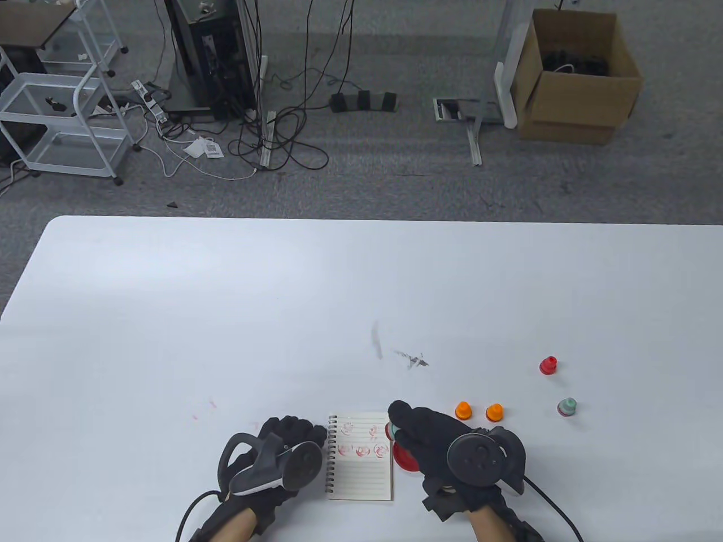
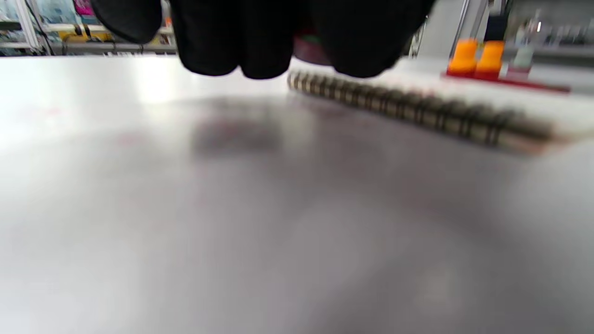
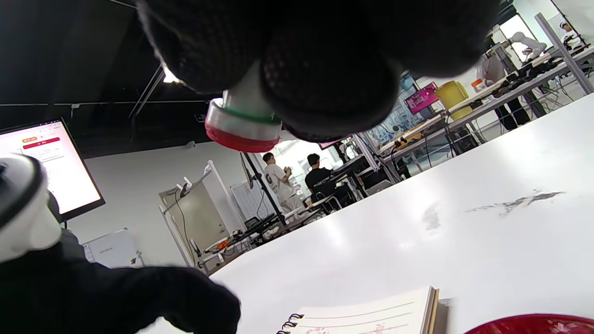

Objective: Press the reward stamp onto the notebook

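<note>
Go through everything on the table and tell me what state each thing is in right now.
notebook: open, flat, red stamp prints on page
stamp: lifted, held in right hand
left hand: resting beside notebook
two orange stamps: upright
red stamp: upright
green stamp: standing, untouched

1. The table view looks down from above and behind the two gloved hands, facing across the white bench [image 1: 226, 310] to the grey carpeted floor [image 1: 395, 158] beyond.
2. The left wrist view sits low, just above the bench, looking past the black gloved fingers [image 2: 241, 41] at the spiral-bound lined notebook [image 2: 417, 109], blurred and close.
3. The right wrist view is tilted, looking up from under the fingers [image 3: 325, 83] across the bench into the room.
4. All three views share the notebook and the bench.
</note>
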Tool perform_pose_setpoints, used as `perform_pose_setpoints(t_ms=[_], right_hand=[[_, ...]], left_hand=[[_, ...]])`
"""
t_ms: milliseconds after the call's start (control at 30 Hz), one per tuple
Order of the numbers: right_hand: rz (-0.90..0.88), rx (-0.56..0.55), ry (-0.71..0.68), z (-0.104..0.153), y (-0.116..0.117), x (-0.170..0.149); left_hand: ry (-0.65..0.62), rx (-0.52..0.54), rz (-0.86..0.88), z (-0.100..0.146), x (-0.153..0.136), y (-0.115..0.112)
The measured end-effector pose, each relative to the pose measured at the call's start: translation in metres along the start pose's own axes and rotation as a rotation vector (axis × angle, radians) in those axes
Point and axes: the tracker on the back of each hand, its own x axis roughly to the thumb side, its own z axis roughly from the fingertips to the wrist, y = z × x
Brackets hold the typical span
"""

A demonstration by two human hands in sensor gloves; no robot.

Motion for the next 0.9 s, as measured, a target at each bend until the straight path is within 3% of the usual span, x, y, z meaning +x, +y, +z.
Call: perform_pose_setpoints(t_ms=[233, 500, 700, 900], right_hand=[[-0.057, 0.045, -0.021, 0.000, 0.012, 0.007], [-0.063, 0.122, -0.103, 0.001, 0.032, 0.024], [-0.122, 0.100, -0.120, 0.002, 0.035, 0.029], [-0.158, 0.107, -0.126, 0.002, 0.037, 0.030]], left_hand=[[-0.062, 0.170, 0.244, 0.007, -0.003, 0.012], [-0.127, 0.199, 0.441, 0.007, 0.001, 0.015], [-0.188, 0.254, 0.556, 0.011, 0.005, 0.022], [-0.204, 0.271, 0.556, 0.013, 0.008, 0.023]])
